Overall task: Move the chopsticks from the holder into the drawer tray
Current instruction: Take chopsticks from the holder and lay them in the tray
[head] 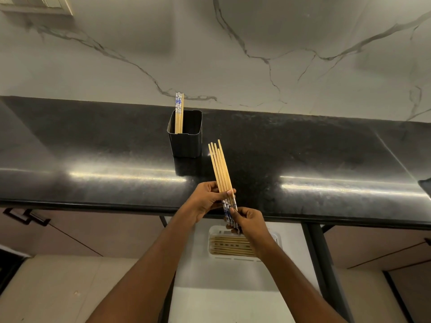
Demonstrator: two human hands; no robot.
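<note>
A bundle of several wooden chopsticks (221, 169) with blue-and-white patterned ends is held above the counter's front edge, tips pointing away from me. My left hand (206, 199) grips the bundle at its middle, and my right hand (248, 221) pinches its patterned ends. A black square holder (186, 141) stands on the counter behind, with a few chopsticks (179, 113) upright in its left corner. Below my hands, a white tray (214, 229) in the open drawer holds several chopsticks (231, 247) lying flat.
The polished black counter (93, 148) runs left to right under a marble-patterned wall (233, 43). The white open drawer (210, 276) sticks out toward me below the counter edge. Cabinet handles (25, 216) show at the left.
</note>
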